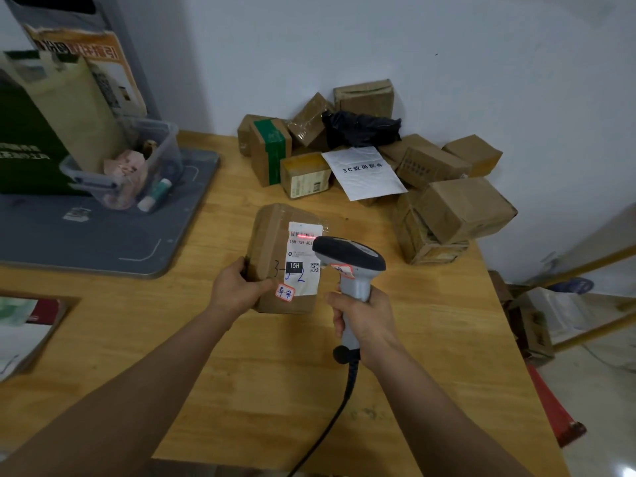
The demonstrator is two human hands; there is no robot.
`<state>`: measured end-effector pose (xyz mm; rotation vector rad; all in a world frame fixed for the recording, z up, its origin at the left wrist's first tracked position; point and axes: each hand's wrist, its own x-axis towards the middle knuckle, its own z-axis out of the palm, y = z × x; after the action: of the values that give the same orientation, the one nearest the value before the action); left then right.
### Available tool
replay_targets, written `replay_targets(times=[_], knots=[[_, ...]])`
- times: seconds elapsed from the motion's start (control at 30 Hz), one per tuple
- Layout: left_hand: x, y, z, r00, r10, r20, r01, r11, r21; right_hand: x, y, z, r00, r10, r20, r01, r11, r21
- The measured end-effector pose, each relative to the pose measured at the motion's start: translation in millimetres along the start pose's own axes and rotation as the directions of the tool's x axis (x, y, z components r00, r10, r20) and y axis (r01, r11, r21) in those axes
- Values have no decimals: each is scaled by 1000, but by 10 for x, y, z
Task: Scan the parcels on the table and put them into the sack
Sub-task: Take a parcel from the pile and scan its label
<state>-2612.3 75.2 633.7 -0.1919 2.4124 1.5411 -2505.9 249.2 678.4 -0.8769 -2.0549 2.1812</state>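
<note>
Two forearms enter from the bottom edge, elbows cut off. The right hand (364, 318) grips a grey scanner (347, 256), whose head hides part of the label (303, 273); a red line crosses the barcode. The left hand (237, 287) holds the near left edge of the brown parcel (272, 235) resting on the bench (275, 373), fingertips hidden behind it. The label's small print is unreadable. More parcels (457, 208) are piled by the wall
</note>
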Motion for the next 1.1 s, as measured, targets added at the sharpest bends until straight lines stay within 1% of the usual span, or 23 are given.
replay_targets(times=[0.33, 0.47, 0.53, 0.6, 0.7, 0.73, 0.8, 0.9, 1.0, 1.1], knots=[[-10, -58, -67, 999, -14, -31, 14, 1000, -10, 7, -49, 69, 999, -16, 30, 17, 1000, -27], [-33, -98, -88, 998, -29, -51, 27, 998, -50, 2, -51, 101, 999, -2, 51, 3, 1000, -17], [-67, -130, -130, 996, -58, -71, 50, 993, -107, -7, -43, 129, 996, 15, 83, -16, 1000, 14], [-125, -184, -217, 990, -101, -99, 79, 975, -206, -12, -34, 188, 992, 35, 124, -39, 999, 32], [-274, -315, -447, 963, -199, -183, 104, 898, -428, -25, -28, 386, 979, 53, 197, -59, 998, 25], [-346, -368, -555, 946, -232, -226, 94, 865, -494, -43, -21, 482, 972, 60, 229, -65, 998, 14], [-526, -487, -793, 902, -279, -330, 49, 826, -562, -101, 1, 705, 950, 77, 302, -75, 997, -19], [-889, -738, -1165, 797, -359, -486, -40, 772, -635, -269, 91, 1100, 895, 120, 430, -90, 992, -89], [-1334, -1106, -1505, 654, -476, -588, -109, 711, -695, -525, 246, 1510, 822, 176, 542, -85, 979, -188], [-1833, -1490, -1730, 499, -629, -595, -125, 628, -768, -813, 441, 1870, 734, 231, 638, -48, 956, -291]])
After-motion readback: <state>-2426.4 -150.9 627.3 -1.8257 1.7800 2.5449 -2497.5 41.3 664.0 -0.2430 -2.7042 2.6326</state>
